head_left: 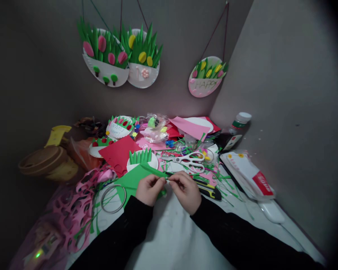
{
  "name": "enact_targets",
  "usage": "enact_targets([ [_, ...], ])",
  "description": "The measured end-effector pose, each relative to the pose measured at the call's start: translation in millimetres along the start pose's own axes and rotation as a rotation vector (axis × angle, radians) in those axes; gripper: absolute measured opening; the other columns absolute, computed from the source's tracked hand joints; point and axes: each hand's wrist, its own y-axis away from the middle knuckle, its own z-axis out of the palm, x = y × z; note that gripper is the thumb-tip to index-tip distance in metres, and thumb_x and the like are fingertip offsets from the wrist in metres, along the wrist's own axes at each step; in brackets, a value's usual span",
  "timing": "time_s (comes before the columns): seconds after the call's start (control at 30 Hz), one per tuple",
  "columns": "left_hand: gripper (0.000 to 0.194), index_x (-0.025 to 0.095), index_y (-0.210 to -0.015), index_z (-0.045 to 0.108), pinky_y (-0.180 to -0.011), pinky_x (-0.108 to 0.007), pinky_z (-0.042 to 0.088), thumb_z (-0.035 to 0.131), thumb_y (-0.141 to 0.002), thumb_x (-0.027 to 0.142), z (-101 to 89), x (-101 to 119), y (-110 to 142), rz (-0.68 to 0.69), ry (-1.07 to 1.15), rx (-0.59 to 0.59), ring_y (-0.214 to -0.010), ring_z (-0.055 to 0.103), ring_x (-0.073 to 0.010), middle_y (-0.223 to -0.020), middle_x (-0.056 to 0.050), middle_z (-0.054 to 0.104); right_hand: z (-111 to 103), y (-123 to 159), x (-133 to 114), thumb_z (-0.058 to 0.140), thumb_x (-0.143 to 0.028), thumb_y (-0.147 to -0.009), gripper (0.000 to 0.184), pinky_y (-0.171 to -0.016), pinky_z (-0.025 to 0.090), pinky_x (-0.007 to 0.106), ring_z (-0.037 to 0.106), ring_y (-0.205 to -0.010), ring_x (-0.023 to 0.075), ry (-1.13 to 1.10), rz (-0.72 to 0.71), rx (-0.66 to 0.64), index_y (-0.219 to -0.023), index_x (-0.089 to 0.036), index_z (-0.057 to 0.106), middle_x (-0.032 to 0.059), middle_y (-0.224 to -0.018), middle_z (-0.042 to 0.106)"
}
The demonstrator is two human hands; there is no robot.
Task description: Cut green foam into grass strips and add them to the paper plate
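At the centre of the frame, slightly below the middle, the left hand (149, 189) and the right hand (186, 191) are brought together over a white bench (171, 232). The fingers of both hands are pinched shut on a small green strip (166, 180), held between the two sets of fingertips; its exact shape cannot be told. A green sheet (131, 180) lies under and just left of the left hand.

Just beyond the hands a paper plate (142, 160) topped with cut green grass is seen, with a red sheet (118, 153) to its left. White-handled scissors (190, 161) lie just above the right hand, among green scraps (216, 180). A yellow and black knife (211, 191) rests just right of the right hand. A wire ring (113, 198) lies left of the left hand, beside pink cut-out foam (73, 213) at lower left.

At right a white packet (250, 174) with a red label is placed; its writing cannot be read. A bottle (236, 129) with a white cap stands against the right wall. Pink sheets (190, 127) and a plastic bag (156, 129) are piled at the back.

Three plate decorations hang on the wall in the upper frame; the right one (205, 77) bears the word "HAPPY". A finished plate (119, 127) at the back left carries writing too blurred to read.
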Motion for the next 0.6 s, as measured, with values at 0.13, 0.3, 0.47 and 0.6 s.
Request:
enact_targets([
  [0.13,0.023,0.016,-0.051,0.059,-0.048,-0.021,0.031,0.063,-0.070,0.029,-0.4,2.1,3.3,0.236,-0.229,0.055,-0.048,0.044,-0.0096,-0.049,0.001,0.051,-1.0,-0.6,-1.2,0.053,-0.017,-0.080,0.009,-0.061,0.042,0.028,0.052,-0.066,0.0152,0.007,0.005,0.002,-0.079,-0.021,0.060,0.0029,-0.077,0.057],
  [0.3,0.018,0.016,-0.068,0.063,-0.054,-0.022,0.038,0.052,-0.080,0.024,-5.5,2.1,4.3,0.467,-0.445,-0.097,-0.058,0.051,-0.0120,-0.062,-0.001,0.058,-0.7,0.2,-1.1,0.052,-0.017,-0.079,0.009,-0.058,0.042,0.026,0.052,-0.063,0.0139,0.029,-0.016,0.011,-0.075,-0.019,0.060,0.0020,-0.072,0.056],
  [0.47,0.015,0.016,-0.083,0.063,-0.061,-0.024,0.042,0.049,-0.082,0.020,-7.8,0.7,2.7,0.601,-0.518,-0.147,-0.067,0.055,-0.0145,-0.070,-0.003,0.062,-1.5,-1.5,-1.8,0.051,-0.015,-0.080,0.011,-0.056,0.041,0.025,0.052,-0.063,0.0134,0.026,-0.036,0.004,-0.072,-0.018,0.059,0.0020,-0.071,0.056],
  [0.6,0.015,0.016,-0.075,0.061,-0.059,-0.023,0.041,0.049,-0.082,0.021,-5.6,0.7,3.5,0.582,-0.485,-0.146,-0.065,0.053,-0.0134,-0.068,-0.002,0.060,-2.2,-1.3,-5.3,0.050,-0.014,-0.080,0.012,-0.057,0.040,0.025,0.052,-0.065,0.0137,0.018,-0.040,0.003,-0.071,-0.018,0.058,0.0020,-0.070,0.055],
])
